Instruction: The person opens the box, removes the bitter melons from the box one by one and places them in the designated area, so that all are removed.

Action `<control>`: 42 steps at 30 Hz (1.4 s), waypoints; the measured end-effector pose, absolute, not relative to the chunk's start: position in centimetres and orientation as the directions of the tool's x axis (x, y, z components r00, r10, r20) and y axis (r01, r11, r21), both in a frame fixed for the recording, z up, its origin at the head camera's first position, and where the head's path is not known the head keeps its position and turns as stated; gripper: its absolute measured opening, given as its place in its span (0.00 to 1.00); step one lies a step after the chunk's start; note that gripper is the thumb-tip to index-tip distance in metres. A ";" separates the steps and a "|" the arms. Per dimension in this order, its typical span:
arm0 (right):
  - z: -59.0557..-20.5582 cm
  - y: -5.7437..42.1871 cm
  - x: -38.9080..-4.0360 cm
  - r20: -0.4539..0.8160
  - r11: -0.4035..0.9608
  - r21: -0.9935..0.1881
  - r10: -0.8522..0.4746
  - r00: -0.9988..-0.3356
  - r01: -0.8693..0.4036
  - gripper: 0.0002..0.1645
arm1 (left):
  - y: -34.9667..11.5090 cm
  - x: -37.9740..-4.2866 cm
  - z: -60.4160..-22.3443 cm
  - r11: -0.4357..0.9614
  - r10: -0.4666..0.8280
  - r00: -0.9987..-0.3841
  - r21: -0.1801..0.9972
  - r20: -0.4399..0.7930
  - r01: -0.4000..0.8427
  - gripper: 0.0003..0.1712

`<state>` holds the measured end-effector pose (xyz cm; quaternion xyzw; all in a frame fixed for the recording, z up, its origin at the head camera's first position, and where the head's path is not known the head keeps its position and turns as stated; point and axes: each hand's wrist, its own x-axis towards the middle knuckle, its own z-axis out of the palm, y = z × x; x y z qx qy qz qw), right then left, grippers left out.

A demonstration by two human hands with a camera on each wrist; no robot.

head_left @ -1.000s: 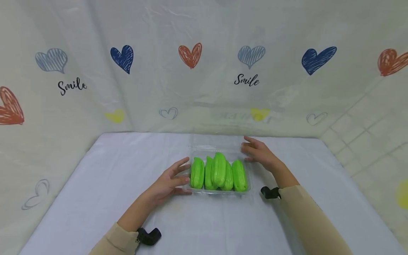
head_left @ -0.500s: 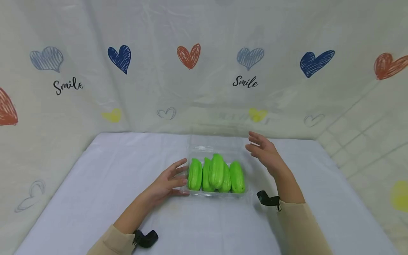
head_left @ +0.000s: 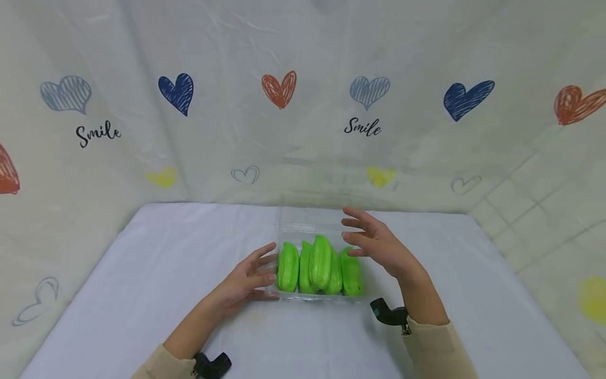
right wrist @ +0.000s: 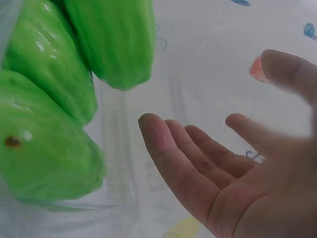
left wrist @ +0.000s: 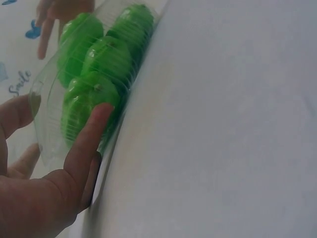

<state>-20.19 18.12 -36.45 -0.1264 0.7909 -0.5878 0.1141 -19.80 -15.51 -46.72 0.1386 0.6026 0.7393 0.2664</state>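
Observation:
A clear plastic clamshell box [head_left: 307, 298] sits on the table with its lid [head_left: 303, 216] folded back, away from the person. Inside lie several bright green, ridged, cucumber-shaped vegetables [head_left: 321, 263], one on top of the others. My left hand [head_left: 243, 279] rests against the box's left side with fingers extended; in the left wrist view one fingertip touches the clear front wall. My right hand [head_left: 379, 245] hovers over the box's right back part, fingers spread and loosely bent, holding nothing. In the right wrist view, its fingertips are apart from the vegetables [right wrist: 44, 139].
The table [head_left: 165, 284] has a white cloth. Behind it hangs a pale curtain [head_left: 213, 131] printed with hearts and "Smile". Black wrist cameras [head_left: 390, 313] sit at both cuffs.
My right hand lifted from the box's right side, drew off to the right, then came left over the box. My left hand has stayed at the box's left side.

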 end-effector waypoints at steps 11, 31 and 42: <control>-37.8 15.7 -19.7 -0.085 0.373 -0.926 -0.379 -0.922 -0.068 0.42 | -15.5 -19.5 -46.6 -0.127 0.549 -0.827 0.965 -0.126 -0.231 0.45; -38.8 13.6 -19.0 -0.072 0.610 -0.778 -0.324 -0.943 -0.150 0.45 | -15.2 -19.5 -46.8 -0.142 0.561 -0.818 0.959 -0.126 -0.246 0.46; -39.1 12.3 -18.5 0.045 0.666 -0.687 -0.361 -0.932 -0.291 0.39 | -15.3 -19.5 -46.6 -0.138 0.547 -0.827 0.960 -0.132 -0.244 0.46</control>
